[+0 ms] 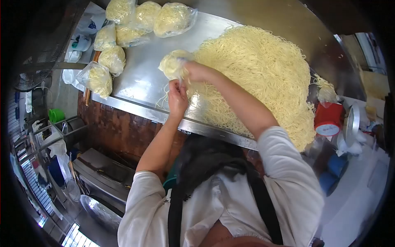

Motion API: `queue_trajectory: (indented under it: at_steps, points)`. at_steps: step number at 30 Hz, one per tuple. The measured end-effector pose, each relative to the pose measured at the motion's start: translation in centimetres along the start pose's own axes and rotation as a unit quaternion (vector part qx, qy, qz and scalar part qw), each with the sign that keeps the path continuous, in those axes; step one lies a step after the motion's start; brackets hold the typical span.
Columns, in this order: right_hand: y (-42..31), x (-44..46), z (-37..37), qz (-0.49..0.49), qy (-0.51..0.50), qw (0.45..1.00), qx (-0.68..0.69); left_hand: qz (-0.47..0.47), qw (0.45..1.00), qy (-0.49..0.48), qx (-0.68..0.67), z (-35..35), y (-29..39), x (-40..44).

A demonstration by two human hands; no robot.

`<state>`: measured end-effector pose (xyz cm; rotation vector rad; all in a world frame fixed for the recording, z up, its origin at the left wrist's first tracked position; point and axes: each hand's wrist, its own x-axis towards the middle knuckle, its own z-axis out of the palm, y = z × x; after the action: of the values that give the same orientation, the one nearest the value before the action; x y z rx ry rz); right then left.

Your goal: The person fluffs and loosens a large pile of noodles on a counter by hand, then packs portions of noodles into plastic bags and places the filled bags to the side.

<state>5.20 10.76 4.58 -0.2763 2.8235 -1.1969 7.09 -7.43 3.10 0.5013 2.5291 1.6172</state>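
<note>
"Seven filled bags (175,20) sit at the far left part of the metal table (142,78). Where's the one being handled?"

"The held bag (175,66) is above the table, just left of the noodle pile (263,74), with pale noodles showing through the clear plastic."

"And the hands?"

"The left hand (177,99) is below it, fingers closed, pinching what looks like the gathered neck of the bag. The right hand (196,71) is against the bag's right side, but it's blurred, so I can't tell whether its fingers are spread or closed."

"How far does the pile reach?"

"Over much of the table's right side, right to the near edge, with loose strands around its border."

"Anything beyond it?"

"A red device (328,117) with a round white face, and another noodle bag (327,92) just beside it."
</note>
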Motion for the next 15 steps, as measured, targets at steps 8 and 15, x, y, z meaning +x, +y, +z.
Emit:
queue_trajectory:
  at_steps: [8, 15]
  points:
    - [2.6, 0.9, 4.2, 0.164, -0.005, 0.953, 0.253, 0.018, 0.983, -0.171, 0.063, 0.3, 4.7, -2.3]
    - [1.1, -1.9, 4.0, -0.053, 0.07, 0.987, 0.134, 0.187, 0.929, -0.226, 0.226, -3.7, 7.8, 4.2]
